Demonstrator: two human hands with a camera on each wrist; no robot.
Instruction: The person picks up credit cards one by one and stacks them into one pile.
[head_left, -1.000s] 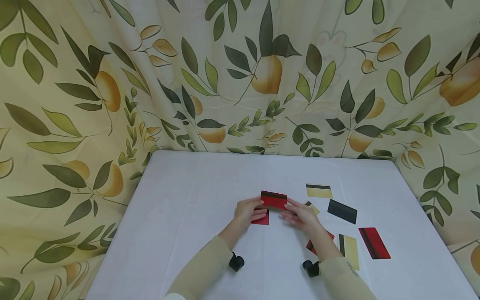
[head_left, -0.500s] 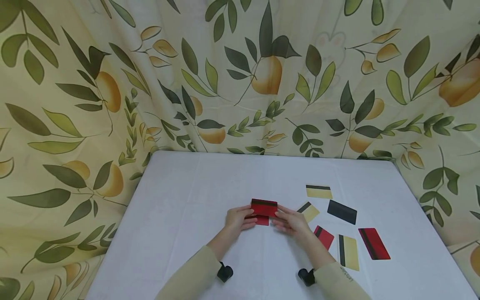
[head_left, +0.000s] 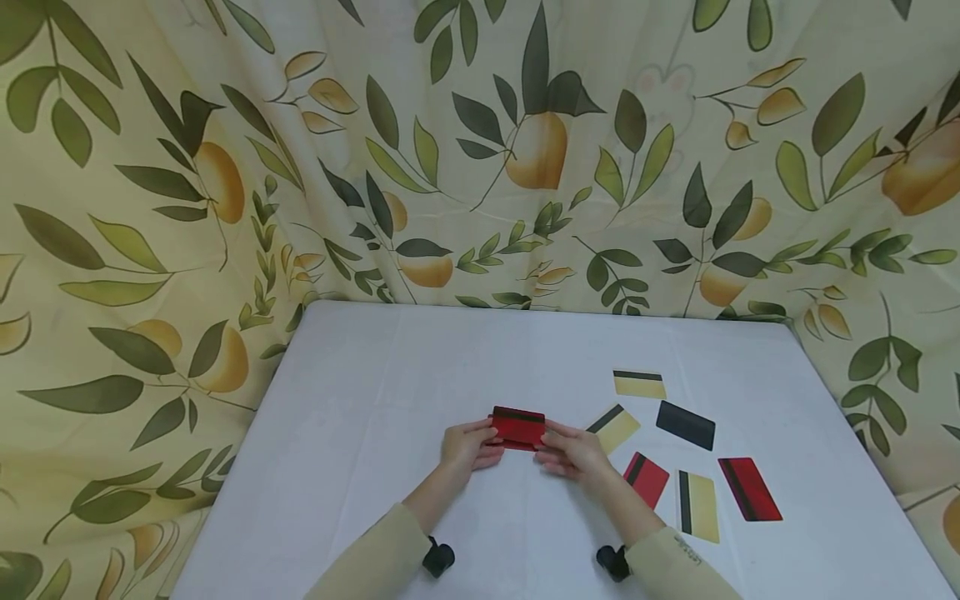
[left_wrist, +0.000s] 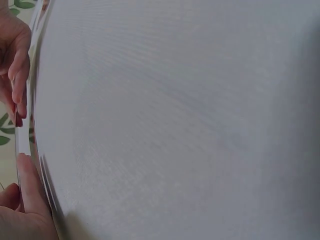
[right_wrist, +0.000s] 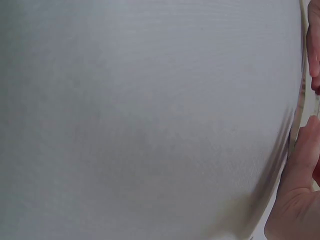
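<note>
A red card with a dark stripe is held level between my two hands in the head view. My left hand pinches its left end between thumb and fingers. The right end is pinched the same way by my right hand. Another red card lies on the table beneath it, almost wholly covered, with only its near edge showing. In the left wrist view, my left hand appears at the lower left edge. The right wrist view catches my right hand at its right side.
Right of my hands lie a gold striped card, another gold card, a black card, a red card, an upright gold card and a red card. A leaf-patterned curtain hangs behind the white table.
Both hands have moved left and nearer with the red card, bringing it over the other red card, which is now mostly hidden. Cards formerly under the right arm show more.
</note>
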